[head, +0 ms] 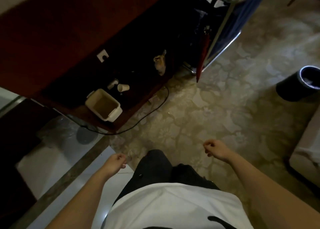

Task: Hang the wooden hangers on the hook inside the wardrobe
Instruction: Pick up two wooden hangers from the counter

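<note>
No wooden hanger, hook or wardrobe interior shows in the head view. My left hand [115, 163] hangs low at the lower middle left, fingers loosely curled, holding nothing. My right hand [216, 149] hangs at the lower middle right above the patterned carpet, fingers also loosely curled and empty. Both arms reach down past my white shirt and dark trousers.
A dark red-brown cabinet [69, 38] fills the upper left, with a white bin [103, 105] and a paper cup [123, 87] in its open base. A black cable [147, 115] trails on the carpet. A blue cart [226, 26] stands upper right, a black waste bin [297, 85] right.
</note>
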`<move>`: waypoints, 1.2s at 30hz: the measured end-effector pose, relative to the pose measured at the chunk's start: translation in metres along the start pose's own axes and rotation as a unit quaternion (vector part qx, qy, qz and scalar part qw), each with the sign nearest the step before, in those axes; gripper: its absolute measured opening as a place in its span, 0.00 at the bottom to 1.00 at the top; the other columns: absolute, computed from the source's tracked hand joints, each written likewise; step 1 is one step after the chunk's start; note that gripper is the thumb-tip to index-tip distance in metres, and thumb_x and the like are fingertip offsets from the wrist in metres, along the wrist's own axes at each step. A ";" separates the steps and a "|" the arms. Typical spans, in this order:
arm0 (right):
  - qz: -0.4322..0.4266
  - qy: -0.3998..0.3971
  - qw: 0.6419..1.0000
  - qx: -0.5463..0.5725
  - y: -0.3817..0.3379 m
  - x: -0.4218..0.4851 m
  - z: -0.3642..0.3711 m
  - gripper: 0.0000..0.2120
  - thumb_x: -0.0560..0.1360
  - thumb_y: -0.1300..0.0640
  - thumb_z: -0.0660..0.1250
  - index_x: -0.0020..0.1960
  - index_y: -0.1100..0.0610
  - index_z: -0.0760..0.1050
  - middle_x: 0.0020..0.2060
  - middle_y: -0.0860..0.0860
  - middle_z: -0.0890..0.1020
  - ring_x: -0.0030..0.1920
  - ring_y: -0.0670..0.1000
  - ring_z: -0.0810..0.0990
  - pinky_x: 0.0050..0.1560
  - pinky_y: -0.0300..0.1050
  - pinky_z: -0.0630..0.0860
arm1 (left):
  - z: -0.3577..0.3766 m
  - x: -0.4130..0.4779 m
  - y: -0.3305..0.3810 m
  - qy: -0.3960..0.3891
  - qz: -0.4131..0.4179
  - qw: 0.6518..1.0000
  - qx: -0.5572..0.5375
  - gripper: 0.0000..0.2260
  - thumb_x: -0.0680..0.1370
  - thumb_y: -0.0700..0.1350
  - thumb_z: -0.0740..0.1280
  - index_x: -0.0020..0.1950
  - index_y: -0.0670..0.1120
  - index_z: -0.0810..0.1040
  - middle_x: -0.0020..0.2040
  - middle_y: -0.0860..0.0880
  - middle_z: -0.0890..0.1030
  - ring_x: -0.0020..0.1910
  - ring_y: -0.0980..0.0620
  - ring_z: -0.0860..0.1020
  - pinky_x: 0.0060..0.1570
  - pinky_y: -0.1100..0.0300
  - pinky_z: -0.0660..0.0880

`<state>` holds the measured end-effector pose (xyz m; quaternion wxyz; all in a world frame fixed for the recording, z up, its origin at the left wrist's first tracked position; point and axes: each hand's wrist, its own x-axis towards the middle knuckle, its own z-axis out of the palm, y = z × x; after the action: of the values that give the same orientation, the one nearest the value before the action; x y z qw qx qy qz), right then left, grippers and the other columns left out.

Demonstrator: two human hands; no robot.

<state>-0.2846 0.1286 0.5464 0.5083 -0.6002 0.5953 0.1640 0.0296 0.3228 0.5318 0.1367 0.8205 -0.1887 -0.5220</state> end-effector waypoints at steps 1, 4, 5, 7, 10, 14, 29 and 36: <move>0.008 -0.011 1.000 -0.016 0.001 0.005 -0.006 0.15 0.80 0.59 0.57 0.62 0.66 0.72 0.48 0.61 0.79 0.45 0.54 0.77 0.46 0.45 0.76 | 0.002 0.004 0.013 -0.007 0.005 1.000 0.006 0.08 0.81 0.44 0.57 0.50 0.44 0.74 0.49 0.43 0.78 0.44 0.50 0.75 0.39 0.60 0.68; 0.021 -0.032 0.998 -0.045 -0.016 0.027 -0.027 0.14 0.80 0.59 0.56 0.61 0.64 0.73 0.51 0.61 0.79 0.44 0.52 0.76 0.32 0.34 0.70 | 0.000 0.019 0.062 -0.034 0.030 0.999 0.007 0.07 0.80 0.43 0.58 0.48 0.45 0.74 0.45 0.45 0.76 0.43 0.51 0.75 0.38 0.63 0.69; 0.014 -0.032 0.998 -0.046 -0.025 0.037 -0.035 0.14 0.80 0.58 0.56 0.60 0.64 0.73 0.48 0.60 0.78 0.43 0.52 0.76 0.31 0.33 0.69 | -0.004 0.026 0.080 -0.041 0.044 0.998 0.004 0.07 0.80 0.43 0.58 0.47 0.46 0.74 0.43 0.45 0.76 0.42 0.51 0.75 0.39 0.63 0.71; -0.010 -0.022 0.999 -0.037 -0.052 0.058 -0.054 0.14 0.80 0.59 0.56 0.60 0.66 0.73 0.46 0.58 0.77 0.43 0.53 0.75 0.30 0.30 0.70 | -0.017 0.044 0.117 -0.046 0.085 0.995 0.018 0.06 0.80 0.43 0.58 0.46 0.50 0.73 0.43 0.47 0.76 0.44 0.50 0.76 0.46 0.59 0.73; -0.063 0.007 0.997 -0.031 -0.104 0.090 -0.085 0.14 0.79 0.60 0.57 0.59 0.67 0.74 0.43 0.58 0.77 0.41 0.53 0.76 0.42 0.40 0.73 | -0.048 0.067 0.176 -0.036 0.162 0.985 0.049 0.04 0.80 0.45 0.59 0.52 0.52 0.72 0.46 0.50 0.77 0.51 0.49 0.77 0.56 0.53 0.74; -0.152 0.041 0.987 -0.031 -0.188 0.114 -0.133 0.12 0.79 0.62 0.58 0.59 0.65 0.74 0.44 0.57 0.77 0.38 0.51 0.76 0.37 0.33 0.72 | -0.098 0.081 0.265 -0.018 0.245 0.965 0.089 0.06 0.80 0.48 0.59 0.55 0.52 0.73 0.49 0.51 0.78 0.53 0.50 0.77 0.55 0.54 0.73; -0.526 0.148 0.835 -0.058 -0.460 0.049 -0.297 0.11 0.78 0.56 0.62 0.59 0.50 0.76 0.49 0.49 0.82 0.51 0.46 0.81 0.57 0.45 0.74 | -0.242 -0.023 0.473 0.128 0.466 0.854 0.193 0.15 0.79 0.51 0.60 0.65 0.51 0.72 0.60 0.54 0.77 0.57 0.59 0.75 0.53 0.68 0.71; -0.587 0.100 0.800 -0.072 -0.535 0.045 -0.342 0.10 0.78 0.55 0.60 0.58 0.47 0.74 0.50 0.47 0.80 0.53 0.47 0.79 0.57 0.45 0.76 | -0.239 -0.025 0.509 0.210 0.471 0.851 0.101 0.15 0.79 0.51 0.60 0.64 0.52 0.71 0.62 0.55 0.75 0.60 0.60 0.72 0.60 0.61 0.71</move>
<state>0.0582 -0.2922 0.8799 0.3999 -0.8828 0.1637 -0.1843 0.1523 -0.1134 0.8664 0.3191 0.7323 -0.5714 -0.1883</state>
